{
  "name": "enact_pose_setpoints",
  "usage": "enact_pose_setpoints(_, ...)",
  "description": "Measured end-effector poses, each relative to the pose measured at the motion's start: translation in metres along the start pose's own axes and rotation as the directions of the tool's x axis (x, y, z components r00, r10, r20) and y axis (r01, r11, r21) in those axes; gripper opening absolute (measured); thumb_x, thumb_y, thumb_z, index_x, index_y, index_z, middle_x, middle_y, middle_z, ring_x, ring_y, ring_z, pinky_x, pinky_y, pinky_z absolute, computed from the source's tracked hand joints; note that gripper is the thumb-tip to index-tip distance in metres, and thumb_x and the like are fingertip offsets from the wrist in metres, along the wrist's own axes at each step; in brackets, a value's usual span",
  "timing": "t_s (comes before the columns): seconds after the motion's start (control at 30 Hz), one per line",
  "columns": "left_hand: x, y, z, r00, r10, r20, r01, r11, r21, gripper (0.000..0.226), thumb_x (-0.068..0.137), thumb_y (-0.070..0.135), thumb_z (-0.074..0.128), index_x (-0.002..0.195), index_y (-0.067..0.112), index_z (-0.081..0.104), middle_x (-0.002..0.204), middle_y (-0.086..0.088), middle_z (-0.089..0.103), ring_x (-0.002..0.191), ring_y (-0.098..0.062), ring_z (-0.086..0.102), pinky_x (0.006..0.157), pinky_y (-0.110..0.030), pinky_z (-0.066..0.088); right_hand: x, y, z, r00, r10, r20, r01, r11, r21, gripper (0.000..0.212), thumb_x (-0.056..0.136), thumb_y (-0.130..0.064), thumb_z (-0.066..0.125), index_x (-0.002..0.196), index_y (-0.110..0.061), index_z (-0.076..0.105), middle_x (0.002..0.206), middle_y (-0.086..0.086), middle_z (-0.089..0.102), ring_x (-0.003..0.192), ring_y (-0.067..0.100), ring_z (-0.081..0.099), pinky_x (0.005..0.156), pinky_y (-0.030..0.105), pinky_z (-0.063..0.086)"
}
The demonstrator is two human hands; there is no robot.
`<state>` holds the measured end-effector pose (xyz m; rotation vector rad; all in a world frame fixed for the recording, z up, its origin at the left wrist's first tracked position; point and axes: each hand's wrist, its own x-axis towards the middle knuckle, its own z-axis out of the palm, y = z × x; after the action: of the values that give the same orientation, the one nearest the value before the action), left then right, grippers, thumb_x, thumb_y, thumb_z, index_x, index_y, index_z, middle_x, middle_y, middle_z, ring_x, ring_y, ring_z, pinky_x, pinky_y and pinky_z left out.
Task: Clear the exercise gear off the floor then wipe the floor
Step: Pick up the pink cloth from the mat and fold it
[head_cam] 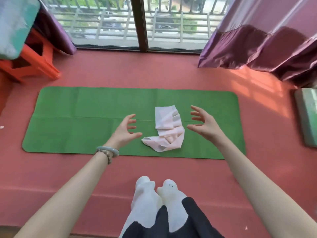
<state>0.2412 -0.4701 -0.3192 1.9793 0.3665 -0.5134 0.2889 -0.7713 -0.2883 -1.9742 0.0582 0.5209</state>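
A green exercise mat (85,121) lies flat on the red floor in front of me. On its right half rests a crumpled pale pink cloth band (167,129). My left hand (126,130) hovers just left of the band, its fingers spread and loosely bent, holding nothing. My right hand (203,125) hovers just right of the band in the same open pose, also holding nothing. Neither hand touches the band.
An orange plastic stool (34,64) with a teal cushion stands at the back left. Purple curtains (257,48) pool on the floor at the back right. A grey-green block (307,117) lies at the right edge. My socked feet (159,191) are near the mat's front edge.
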Motion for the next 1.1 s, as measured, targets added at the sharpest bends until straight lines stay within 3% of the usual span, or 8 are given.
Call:
enact_pose_setpoints(0.2, 0.122, -0.108, 0.052, 0.992, -0.023, 0.124, -0.002, 0.980, 0.199, 0.079, 0.079, 0.017, 0.072, 0.143, 0.019, 0.027, 0.141, -0.009, 0.040, 0.122, -0.021, 0.047, 0.097, -0.037, 0.045, 0.105, 0.127, 0.062, 0.999, 0.014, 0.035, -0.010, 0.994, -0.111, 0.064, 0.077, -0.003, 0.068, 0.135, -0.018, 0.045, 0.115, 0.001, 0.054, 0.106, 0.016, 0.054, 0.088, 0.034, 0.051)
enact_pose_setpoints(0.43, 0.268, -0.229, 0.099, 0.988, 0.010, 0.154, -0.058, 0.949, 0.309, 0.073, 0.082, 0.021, 0.069, 0.143, 0.020, 0.029, 0.141, -0.005, 0.042, 0.125, -0.018, 0.045, 0.101, -0.035, 0.042, 0.234, 0.266, 0.123, 0.996, 0.002, 0.085, 0.021, 0.963, -0.270, 0.061, 0.076, -0.001, 0.065, 0.132, -0.018, 0.050, 0.117, 0.008, 0.060, 0.102, 0.018, 0.056, 0.087, 0.033, 0.052)
enact_pose_setpoints(0.63, 0.362, -0.317, 0.156, 0.976, 0.072, 0.206, -0.152, 0.902, 0.404, 0.062, 0.085, 0.022, 0.065, 0.140, 0.016, 0.036, 0.141, -0.005, 0.043, 0.127, -0.017, 0.044, 0.106, -0.032, 0.035, 0.309, 0.376, 0.161, 0.986, 0.002, 0.165, 0.071, 0.900, -0.431, 0.052, 0.079, -0.004, 0.061, 0.128, -0.019, 0.055, 0.114, 0.003, 0.062, 0.099, 0.015, 0.057, 0.087, 0.025, 0.047)
enact_pose_setpoints(0.8, 0.413, -0.360, 0.199, 0.945, 0.183, 0.272, -0.311, 0.764, 0.565, 0.060, 0.089, 0.025, 0.060, 0.141, 0.011, 0.036, 0.144, -0.005, 0.039, 0.134, -0.019, 0.034, 0.111, -0.032, 0.028, 0.345, 0.445, 0.181, 0.991, 0.001, 0.136, 0.072, 0.844, -0.531, 0.045, 0.082, -0.007, 0.059, 0.126, -0.015, 0.057, 0.117, 0.007, 0.062, 0.094, 0.015, 0.056, 0.093, 0.032, 0.046)
enact_pose_setpoints(0.97, 0.431, -0.380, 0.222, 0.924, 0.292, 0.245, -0.377, 0.606, 0.701, 0.066, 0.088, 0.032, 0.060, 0.145, 0.019, 0.029, 0.152, -0.006, 0.024, 0.138, -0.024, 0.024, 0.111, -0.036, 0.024, 0.355, 0.477, 0.196, 0.997, 0.046, 0.057, -0.006, 0.827, -0.562, 0.065, 0.076, -0.017, 0.069, 0.137, -0.019, 0.045, 0.124, 0.009, 0.049, 0.117, 0.023, 0.046, 0.098, 0.031, 0.040)
enact_pose_setpoints(1.03, 0.433, -0.381, 0.229, 0.899, 0.347, 0.267, -0.422, 0.522, 0.742, 0.061, 0.088, 0.031, 0.061, 0.142, 0.019, 0.037, 0.151, -0.009, 0.029, 0.136, -0.026, 0.029, 0.109, -0.038, 0.028, 0.355, 0.487, 0.203, 0.995, 0.082, 0.056, -0.036, 0.824, -0.565, 0.068, 0.074, -0.018, 0.069, 0.137, -0.024, 0.045, 0.123, 0.007, 0.048, 0.119, 0.022, 0.045, 0.098, 0.033, 0.041)
enact_pose_setpoints(1.1, 0.437, -0.380, 0.234, 0.839, 0.446, 0.312, -0.510, 0.442, 0.738, 0.057, 0.076, 0.026, 0.074, 0.129, 0.016, 0.054, 0.137, -0.013, 0.049, 0.124, -0.029, 0.047, 0.099, -0.040, 0.040, 0.356, 0.495, 0.208, 0.999, 0.041, 0.020, -0.022, 0.812, -0.583, 0.056, 0.076, -0.017, 0.067, 0.130, -0.025, 0.053, 0.118, 0.006, 0.051, 0.114, 0.021, 0.048, 0.092, 0.031, 0.044)
